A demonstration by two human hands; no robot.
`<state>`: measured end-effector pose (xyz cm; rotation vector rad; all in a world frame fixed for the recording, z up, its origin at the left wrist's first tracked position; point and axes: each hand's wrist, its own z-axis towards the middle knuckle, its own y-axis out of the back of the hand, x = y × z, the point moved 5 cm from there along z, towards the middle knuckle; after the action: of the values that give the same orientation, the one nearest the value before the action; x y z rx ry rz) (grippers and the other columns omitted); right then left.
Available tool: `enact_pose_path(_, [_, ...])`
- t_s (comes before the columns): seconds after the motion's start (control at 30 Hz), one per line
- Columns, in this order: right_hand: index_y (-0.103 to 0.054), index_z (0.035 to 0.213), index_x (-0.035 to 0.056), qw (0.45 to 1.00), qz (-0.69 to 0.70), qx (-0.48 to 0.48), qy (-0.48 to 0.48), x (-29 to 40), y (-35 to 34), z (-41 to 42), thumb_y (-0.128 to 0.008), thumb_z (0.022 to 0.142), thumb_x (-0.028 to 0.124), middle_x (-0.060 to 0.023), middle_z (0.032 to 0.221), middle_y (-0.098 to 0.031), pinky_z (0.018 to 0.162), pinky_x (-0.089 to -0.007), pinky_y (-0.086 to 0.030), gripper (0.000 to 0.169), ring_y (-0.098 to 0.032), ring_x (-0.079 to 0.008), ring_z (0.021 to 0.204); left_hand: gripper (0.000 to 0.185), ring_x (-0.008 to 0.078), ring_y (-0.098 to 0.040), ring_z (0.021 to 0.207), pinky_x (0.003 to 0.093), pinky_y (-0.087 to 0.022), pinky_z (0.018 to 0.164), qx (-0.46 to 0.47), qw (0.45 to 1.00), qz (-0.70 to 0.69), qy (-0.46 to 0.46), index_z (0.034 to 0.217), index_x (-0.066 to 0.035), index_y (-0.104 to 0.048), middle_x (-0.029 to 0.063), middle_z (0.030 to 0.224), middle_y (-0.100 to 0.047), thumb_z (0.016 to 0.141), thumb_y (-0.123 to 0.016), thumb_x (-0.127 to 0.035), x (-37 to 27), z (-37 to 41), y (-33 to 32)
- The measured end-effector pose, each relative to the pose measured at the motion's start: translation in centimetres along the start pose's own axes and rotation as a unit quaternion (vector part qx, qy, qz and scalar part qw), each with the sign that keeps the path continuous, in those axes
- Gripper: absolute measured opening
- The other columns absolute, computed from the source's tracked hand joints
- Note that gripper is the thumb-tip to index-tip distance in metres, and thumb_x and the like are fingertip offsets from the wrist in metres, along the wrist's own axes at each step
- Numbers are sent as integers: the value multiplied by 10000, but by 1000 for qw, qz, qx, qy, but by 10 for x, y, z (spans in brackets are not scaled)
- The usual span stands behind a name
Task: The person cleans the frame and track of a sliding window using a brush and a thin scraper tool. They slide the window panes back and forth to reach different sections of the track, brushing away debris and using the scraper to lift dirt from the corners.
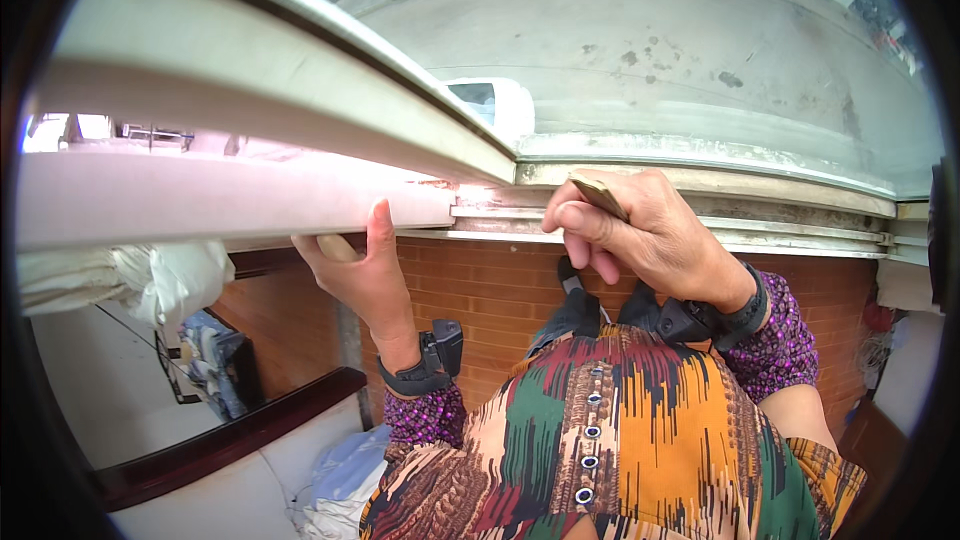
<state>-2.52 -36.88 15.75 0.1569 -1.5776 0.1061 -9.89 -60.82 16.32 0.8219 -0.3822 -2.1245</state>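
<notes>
Sliding window sashes with pale frames stand before me. My left hand is at the lower edge of the nearer sash frame, its thumb raised against the frame's face and its other fingers partly hidden; whether they grip it I cannot tell. Between the thumb and fingers of my right hand is a small, thin, brass-coloured metal piece, its exact kind unclear. This hand is over the window track, to the right of the nearer sash's end. The track's grooves look dirty. A second sash frame slants behind the first.
Below the sill is a brown tiled floor, where my feet stand. A bundled white curtain hangs at the left, above a dark wooden rail. Through the glass a white vehicle shows on the paved ground outside.
</notes>
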Motion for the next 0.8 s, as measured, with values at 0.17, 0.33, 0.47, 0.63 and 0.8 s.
enact_pose_path(0.17, [-497, 794, 24, 999, 12, -40, -7, -28, 0, -8, -497, 1023, 310, -28, 605, -562, 446, -256, -420, 366, -523, -93, 469, 465, 252, -622, 973, 360, -494, 876, 4, 985, -103, 141, 1182, 69, -580, 140, 1088, -631, 820, -750, -169, 33, 5, 11])
enact_pose_path(0.33, [-639, 934, 17, 988, 147, 30, -22, -38, -18, -4, -470, 1031, 353, -4, 692, -610, 495, -215, -437, 388, -556, -69, 543, 477, 262, -621, 926, 370, -492, 869, 46, 992, -39, 111, 1131, 62, -601, 142, 1092, -626, 809, -769, -247, 66, 5, 32])
enact_pose_path(0.47, [-652, 974, 4, 983, 160, 92, -18, -29, -30, -1, -467, 1027, 381, -29, 766, -632, 654, -238, -482, 423, -582, -94, 717, 486, 253, -626, 887, 358, -500, 853, 54, 972, -110, 200, 1132, 60, -593, 136, 1070, -629, 802, -778, -244, 64, 7, 39])
enact_pose_path(0.63, [-659, 942, -5, 983, 121, 137, 4, -41, -40, 9, -482, 1031, 322, -25, 757, -635, 649, -235, -483, 381, -586, -87, 706, 456, 207, -628, 856, 335, -509, 833, 57, 984, -58, 158, 1120, 49, -605, 121, 1061, -648, 797, -784, -219, 67, 12, 43])
enact_pose_path(0.8, [-647, 935, 13, 985, 86, 148, -23, -44, -51, 9, -477, 1034, 312, -3, 724, -615, 542, -200, -445, 357, -557, -53, 610, 435, 219, -643, 828, 324, -505, 809, 24, 980, -63, 187, 1074, 43, -620, 128, 1017, -674, 771, -804, -208, 60, 4, 47])
